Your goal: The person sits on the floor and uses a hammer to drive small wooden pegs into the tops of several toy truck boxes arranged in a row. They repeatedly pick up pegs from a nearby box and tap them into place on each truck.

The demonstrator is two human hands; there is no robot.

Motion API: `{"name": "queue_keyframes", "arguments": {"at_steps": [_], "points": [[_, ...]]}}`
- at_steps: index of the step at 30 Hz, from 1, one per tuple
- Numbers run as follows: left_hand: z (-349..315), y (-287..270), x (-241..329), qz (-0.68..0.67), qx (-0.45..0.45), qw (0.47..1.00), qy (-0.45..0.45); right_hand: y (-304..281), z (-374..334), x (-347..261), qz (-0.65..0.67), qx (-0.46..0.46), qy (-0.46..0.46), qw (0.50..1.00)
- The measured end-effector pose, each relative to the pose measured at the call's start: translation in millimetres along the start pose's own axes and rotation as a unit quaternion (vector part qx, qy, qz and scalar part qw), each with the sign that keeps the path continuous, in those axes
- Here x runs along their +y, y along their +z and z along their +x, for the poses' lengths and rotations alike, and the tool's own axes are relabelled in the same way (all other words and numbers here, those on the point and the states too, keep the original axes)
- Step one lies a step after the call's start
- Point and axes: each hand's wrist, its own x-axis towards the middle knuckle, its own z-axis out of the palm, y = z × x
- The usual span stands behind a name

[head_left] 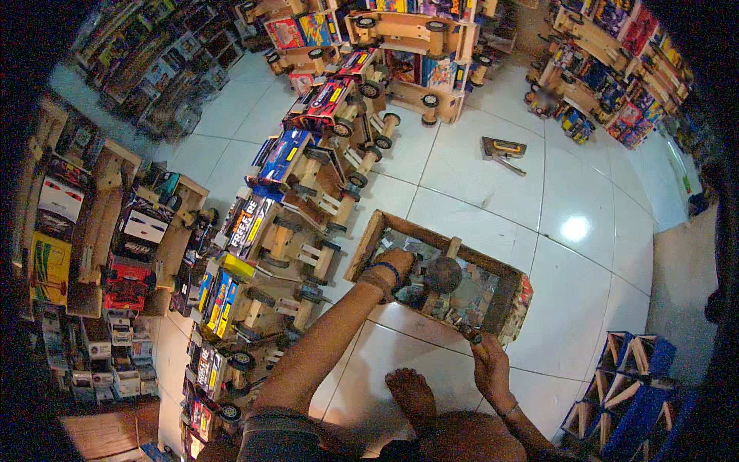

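Our right hand [491, 366] is wrapped around the handle of a short tool, apparently a hammer [479, 346], its darker end pointing up and left toward the near edge of a wooden box. Our left hand [394, 266], with bands at the wrist, reaches over the box's left part, fingers curled downward beside a dark piece [416, 266]; we cannot tell whether they are clamped on it, because the knuckles hide the contact.

Just right of that hand, over the box, sits a round, dark toy wheel [443, 275], with a pale wooden bar [454, 246] showing behind it. We judge the wheel light and firm, best pinched across its rim; the bar looks stiff, and its bare wood should give a dry, secure hold. The hammer is likely weightier at its head, so the handle is the place to grasp.

Beneath lies the shallow wooden box [504, 306], scattered with small loose pieces [477, 285]. Below it is our bare foot [412, 393]. To the left, a long row of toy trucks [283, 154] lies with wheels facing us; farther off, a flat handled tool [504, 148] rests on glossy tiled floor [581, 308].
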Motion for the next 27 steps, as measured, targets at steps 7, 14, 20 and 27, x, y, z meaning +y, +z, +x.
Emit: {"name": "queue_keyframes", "arguments": {"at_steps": [7, 14, 20, 27], "points": [[-16, -4, -15, -0.064, 0.043, 0.997, 0.027, 4, -5, 13, 0.019, -0.002, 0.076, 0.997], [-28, -17, -30, -0.107, 0.095, 0.989, 0.029, 5, -5, 20, 0.052, -0.003, 0.055, 0.997], [-53, -51, -18, -0.275, 0.145, 0.95, 0.025, 0, -2, 12, 0.052, -0.015, 0.057, 0.997], [-130, -116, -16, -0.412, 0.097, 0.904, 0.059, -21, 21, -26, 0.09, 0.008, 0.064, 0.994]]}}
